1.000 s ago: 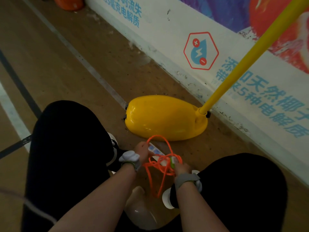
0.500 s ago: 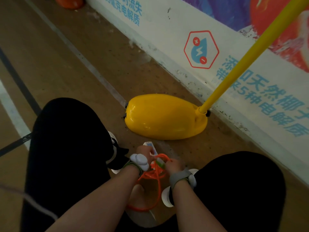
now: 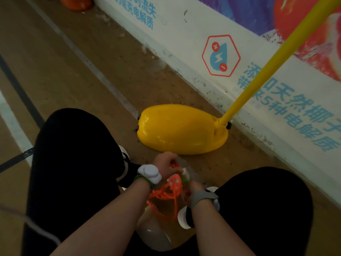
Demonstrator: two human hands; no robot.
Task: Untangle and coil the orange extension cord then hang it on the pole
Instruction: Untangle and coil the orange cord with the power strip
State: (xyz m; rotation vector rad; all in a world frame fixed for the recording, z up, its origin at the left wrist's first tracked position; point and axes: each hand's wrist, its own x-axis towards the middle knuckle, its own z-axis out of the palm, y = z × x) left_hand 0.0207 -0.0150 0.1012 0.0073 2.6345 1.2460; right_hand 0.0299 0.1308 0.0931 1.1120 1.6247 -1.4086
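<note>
The orange extension cord (image 3: 169,193) hangs as a tangled bunch of loops between my two hands, low between my knees. My left hand (image 3: 165,162) grips the cord's upper strands, with its fingers curled round them. My right hand (image 3: 192,189) holds the bunch from the right side, partly hidden behind the cord. A loose loop droops toward the floor. The yellow pole (image 3: 276,61) rises slanting from its yellow base (image 3: 180,130) just beyond my hands.
I am squatting, with black-trousered knees (image 3: 73,163) on both sides. A white printed wall board (image 3: 239,80) runs along the right. Painted lines cross the brown floor (image 3: 64,61) at left. An orange object (image 3: 77,3) sits at the far top.
The cord's big loop has been gathered into a tighter bunch. Both hands have drawn closer together, and the white socket strip seen earlier is mostly covered.
</note>
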